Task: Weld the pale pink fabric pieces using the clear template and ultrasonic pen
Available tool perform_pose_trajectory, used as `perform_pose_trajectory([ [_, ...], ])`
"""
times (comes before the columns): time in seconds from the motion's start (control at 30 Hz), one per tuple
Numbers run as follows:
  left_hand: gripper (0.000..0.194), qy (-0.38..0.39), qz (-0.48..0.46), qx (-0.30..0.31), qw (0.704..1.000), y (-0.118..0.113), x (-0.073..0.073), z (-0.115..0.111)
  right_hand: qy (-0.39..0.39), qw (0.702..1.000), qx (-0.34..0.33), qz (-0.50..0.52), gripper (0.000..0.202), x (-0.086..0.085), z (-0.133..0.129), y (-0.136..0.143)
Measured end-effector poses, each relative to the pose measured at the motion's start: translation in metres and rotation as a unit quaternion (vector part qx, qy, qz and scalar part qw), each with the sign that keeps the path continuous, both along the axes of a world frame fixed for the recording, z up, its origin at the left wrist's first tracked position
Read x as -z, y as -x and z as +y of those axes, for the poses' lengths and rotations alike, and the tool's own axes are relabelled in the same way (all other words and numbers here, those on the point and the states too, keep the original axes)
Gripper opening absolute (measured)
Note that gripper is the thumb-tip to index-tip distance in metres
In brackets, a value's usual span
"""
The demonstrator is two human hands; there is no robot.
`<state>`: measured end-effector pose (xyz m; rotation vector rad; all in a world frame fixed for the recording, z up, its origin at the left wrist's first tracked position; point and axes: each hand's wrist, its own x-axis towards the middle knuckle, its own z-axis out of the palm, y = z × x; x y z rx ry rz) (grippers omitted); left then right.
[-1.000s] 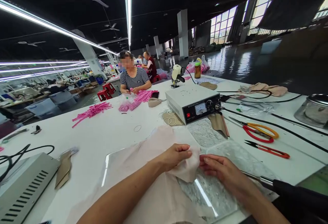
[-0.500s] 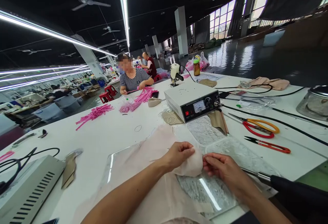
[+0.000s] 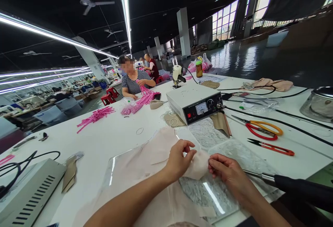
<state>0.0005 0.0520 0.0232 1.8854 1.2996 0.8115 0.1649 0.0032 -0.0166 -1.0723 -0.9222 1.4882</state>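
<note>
A thin pale pink fabric piece (image 3: pixel 145 157) lies over a clear plate (image 3: pixel 192 192) on the white table. My right hand (image 3: pixel 226 169) pinches the fabric's right edge between thumb and fingertips, lifting it a little above the plate. Just left of it, my left hand (image 3: pixel 179 159) rests against the same fabric with its index finger curved and its thumb apart from it. Its other fingers are partly hidden. Beside my right wrist lies a metal-tipped tool with a black handle (image 3: pixel 293 187).
Behind the fabric stands a control box with a dial (image 3: pixel 194 104). Red-and-yellow-handled scissors (image 3: pixel 264 130) and red thread snips (image 3: pixel 272 146) lie at right. A grey vented box (image 3: pixel 31 192) is at left. Across the table a co-worker (image 3: pixel 135 78) handles pink strips (image 3: pixel 147 95).
My left thumb and index finger have parted and moved slightly left off the fabric's edge. My right hand keeps its pinch. The co-worker's hand has risen with pink strips.
</note>
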Motion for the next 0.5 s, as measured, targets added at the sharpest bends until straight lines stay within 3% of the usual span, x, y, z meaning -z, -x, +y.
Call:
perform_pose_trajectory([
  [0.07, 0.017, -0.075, 0.046, 0.037, 0.995, -0.002, -0.002, -0.011, -0.025, 0.999, 0.021, -0.036, 0.032, 0.000, -0.002, 0.000],
  [0.17, 0.019, -0.106, 0.085, 0.099, 0.986, -0.005, -0.003, -0.025, -0.070, 0.992, 0.038, -0.099, 0.032, 0.001, -0.005, 0.000],
  [0.37, 0.023, -0.090, 0.085, 0.096, 0.988, -0.008, 0.002, -0.031, -0.118, 0.970, 0.060, -0.204, 0.032, 0.003, -0.009, 0.003],
  [0.5, 0.022, -0.046, 0.057, 0.058, 0.996, -0.010, 0.005, -0.029, -0.131, 0.960, 0.086, -0.231, 0.030, 0.002, -0.010, 0.006],
])
